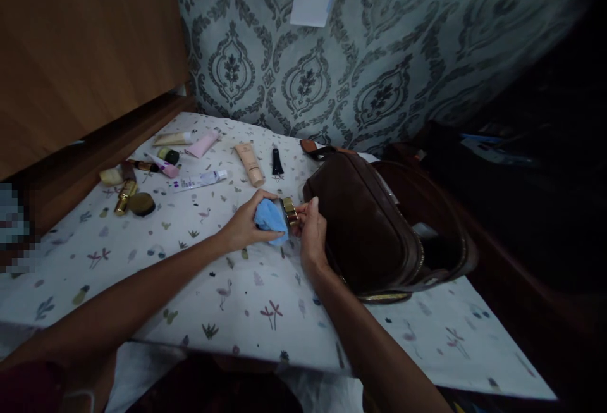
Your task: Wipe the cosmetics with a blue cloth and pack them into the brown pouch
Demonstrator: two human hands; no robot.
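Observation:
My left hand (247, 220) is closed around a bunched blue cloth (270, 218) above the table. The cloth presses against a small container with a shiny gold cap (289, 210); its body is mostly hidden, so its kind is unclear. From the other side, my right hand (313, 233) grips the gold-capped container with bent fingers, thumb pointing up. Just right of this hand stands a brown leather bag (365, 223), unzipped along its side. Beyond my hands lie a beige tube (250, 164) and a small black tube (277, 161).
A patterned white cloth covers the table (246, 331). On its left lie a white tube (199, 180), a pink tube (203, 143), a gold-and-brown bottle (125, 197), a round dark-lidded jar (142, 203) and several other cosmetics. A wooden cabinet (90, 52) borders the far left; a patterned wall (303, 78) stands behind.

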